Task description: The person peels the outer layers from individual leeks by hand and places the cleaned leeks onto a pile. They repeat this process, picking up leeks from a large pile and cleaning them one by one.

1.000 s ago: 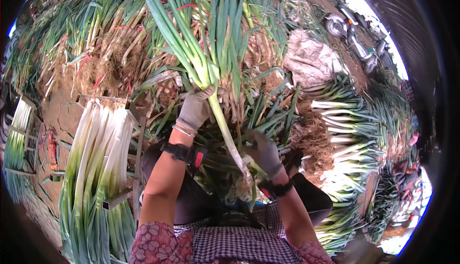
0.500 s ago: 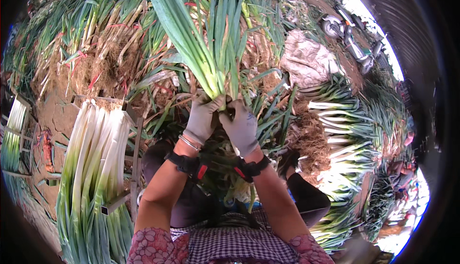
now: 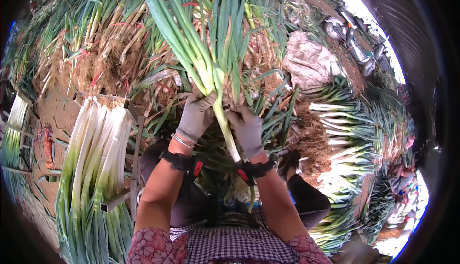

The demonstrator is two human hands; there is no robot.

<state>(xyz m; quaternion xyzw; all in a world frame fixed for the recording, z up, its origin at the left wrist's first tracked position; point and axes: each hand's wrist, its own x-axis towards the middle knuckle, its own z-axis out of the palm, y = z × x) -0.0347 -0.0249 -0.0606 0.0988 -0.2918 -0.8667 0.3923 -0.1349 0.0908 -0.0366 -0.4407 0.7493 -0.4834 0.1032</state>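
Observation:
A long green onion (image 3: 225, 129) slants in front of me, its green leaves fanning out away from me and its white shank pointing toward me. My gloved left hand (image 3: 195, 116) is closed round it where the leaves meet the shank. On the shank's right side, my gloved right hand (image 3: 247, 129) has its fingers curled in by the lower end of some leaves (image 3: 230, 58). What those fingers pinch is hidden. The shank's lower tip reaches down near the right wrist's black band (image 3: 258, 168).
At left, trimmed green onions (image 3: 98, 158) lie in a metal frame (image 3: 135, 168). Untrimmed, rooted onions (image 3: 115, 48) are heaped across the far side. More onions (image 3: 340, 139) lie in a row at right, below a crumpled pale sack (image 3: 309, 61). A scooter (image 3: 352, 43) stands at far right.
My hands have moved apart, the left one slightly leftward and the right one to the right and nearer me. The onion's white shank now shows between them.

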